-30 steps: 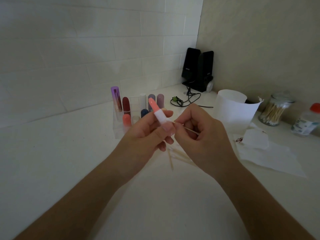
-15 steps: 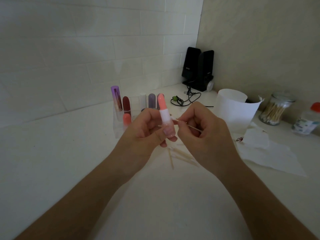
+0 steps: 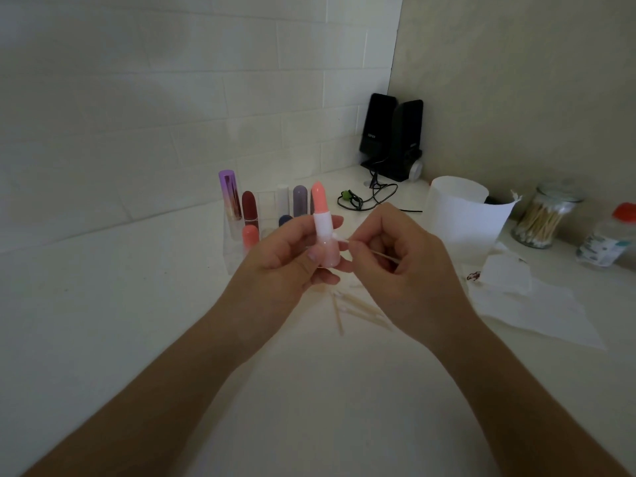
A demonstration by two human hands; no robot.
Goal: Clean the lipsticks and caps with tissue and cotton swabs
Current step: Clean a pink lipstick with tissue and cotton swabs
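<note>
White tiled wall behind, beige wall to the right; pale surface (image 3: 103,304) in a dim corner.

Left hand (image 3: 285,263): fingers and thumb closed round the base of an uncapped lipstick (image 3: 323,228), held upright above the surface. Coral bullet fully extended, white collar below it.

Right hand (image 3: 406,266): thumb and forefinger pinching a cotton swab (image 3: 361,244) by its stick. Swab tip touches the right side of the white collar, just under the bullet.

On the surface below the hands: several loose swabs (image 3: 358,306). Behind: clear organizer (image 3: 237,249) with more lipsticks standing in it. To the right: tissue (image 3: 537,315) spread flat, a red smear near its left edge; white bin (image 3: 461,218); glass jar of swabs (image 3: 543,218).

Risks, as judged:
- Bullet is wound out and unsupported. If the swab slides upward off the collar it could gouge or smear the soft colour.
- Sideways push from the swab meets only a light hold low on the tube; too much force could tilt or twist the tube out of the fingers.
- Thin stick held near mid-length may bend or snap under pressure.
- A loaded tip would spread residue, not lift it; whether this tip is soiled cannot be told.
- Dim light makes leftover marks easy to miss.
</note>
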